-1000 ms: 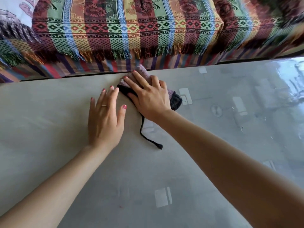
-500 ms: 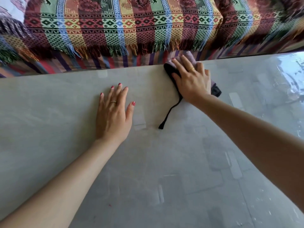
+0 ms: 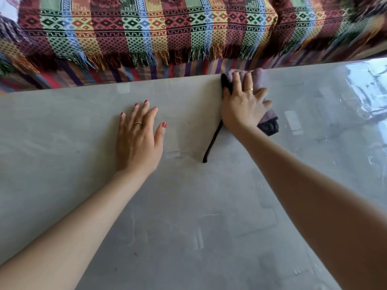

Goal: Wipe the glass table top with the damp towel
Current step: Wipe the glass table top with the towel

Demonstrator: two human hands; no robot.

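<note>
From my feed, the glass table (image 3: 188, 206) fills most of the view, its far edge running just below a sofa draped in a striped, fringed blanket (image 3: 146, 34). Glare and reflections wash over the table's right end, so I cannot make out much of the surface there.

Both forearms reach in from the near edge. The left hand (image 3: 138, 141) lies palm-down on the glass near the middle, fingers straight and slightly spread, holding nothing, a ring on one finger. The right hand (image 3: 243, 105) presses flat on the towel (image 3: 270, 122) at the far edge, fingers extended over the cloth rather than curled around it; whether the thumb tucks under, I cannot tell.

The towel is mauve with a dark end, bunched under the palm; its far part touches the table's far edge and most of its middle is hidden by the hand. A thin black cord (image 3: 212, 143) trails from it toward the near edge, lying on the glass between the two hands.
</note>
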